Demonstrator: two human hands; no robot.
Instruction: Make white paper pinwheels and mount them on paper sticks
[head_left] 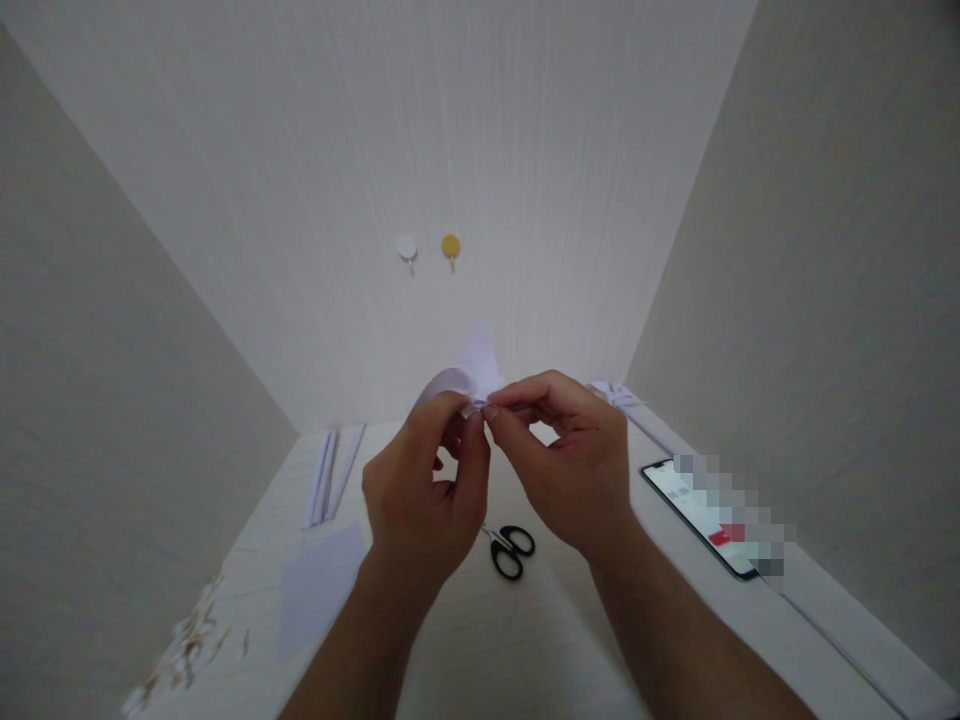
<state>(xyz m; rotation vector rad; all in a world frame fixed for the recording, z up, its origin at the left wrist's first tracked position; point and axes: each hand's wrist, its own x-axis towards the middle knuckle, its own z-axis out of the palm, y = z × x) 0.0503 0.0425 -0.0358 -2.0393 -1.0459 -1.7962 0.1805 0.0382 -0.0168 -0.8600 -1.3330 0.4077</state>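
Both forearms are reaching up from the bottom edge, the left hand point(424, 500) and right hand point(574, 465) meeting above the white table point(525, 640). Fingertips of each are pinching a folded white paper piece point(469, 375), which is rising at twelve o'clock from the hands. It is looking light, thin and easily creased, so pinching at its folded base seems safest. Black scissors point(510, 550) are lying at six o'clock beneath the hands; a phone point(701, 515) is resting at three o'clock
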